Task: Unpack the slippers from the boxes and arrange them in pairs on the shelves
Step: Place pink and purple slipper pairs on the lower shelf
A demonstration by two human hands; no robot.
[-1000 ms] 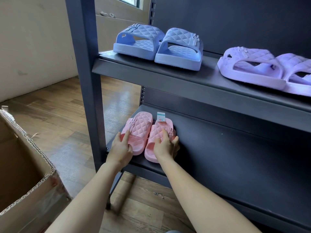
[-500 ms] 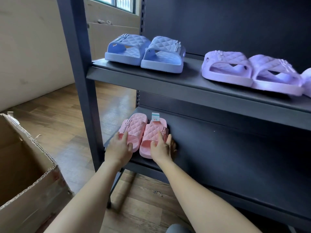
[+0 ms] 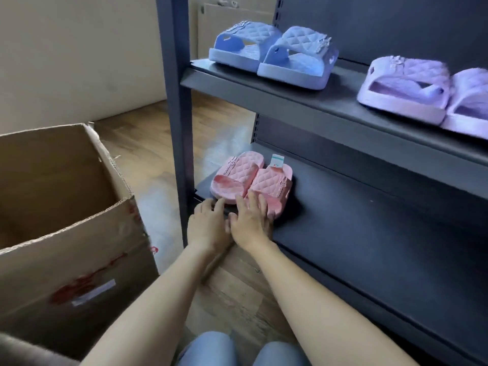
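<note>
A pair of pink quilted slippers [image 3: 250, 180] lies side by side at the left end of the lower dark shelf [image 3: 369, 233], a small paper tag standing between them. My right hand [image 3: 250, 220] rests with straight fingers on the heel of the right slipper. My left hand [image 3: 208, 223] lies flat at the shelf's front edge, just off the left slipper's heel. On the upper shelf [image 3: 330, 101] stand a blue pair [image 3: 272, 54] and a lilac pair [image 3: 422, 93]. An open cardboard box [image 3: 68, 220] stands on the floor to my left.
The shelf unit's dark upright post [image 3: 177, 101] rises between the box and the slippers. Wooden floor [image 3: 148, 154] lies behind the box, a pale wall beyond. My knees in blue jeans [image 3: 237, 350] show at the bottom edge. The lower shelf stretches right of the pink pair.
Both hands have slid back from the pink slippers toward the shelf's front edge; the left hand has come off its slipper. The view has swung left, bringing the box closer.
</note>
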